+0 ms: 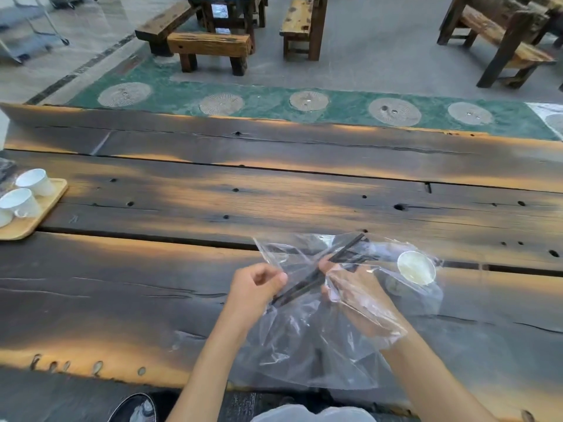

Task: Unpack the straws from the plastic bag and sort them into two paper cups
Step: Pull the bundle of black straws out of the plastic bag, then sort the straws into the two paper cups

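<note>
On the dark wooden plank table (182, 269), the left hand (254, 289) pinches the crumpled clear plastic bag (304, 339) while the right hand (356, 296), inside it, grips thin black straws (316, 277) beside a white paper cup (416, 267).

No legible text or labels anywhere.

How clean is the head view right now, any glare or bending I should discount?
Head view: wide-angle bending curves the table edges; patchy orange light mottles the wood; the plastic bag glints and veils the right hand and paper cup; dark straws stay readable.
</note>
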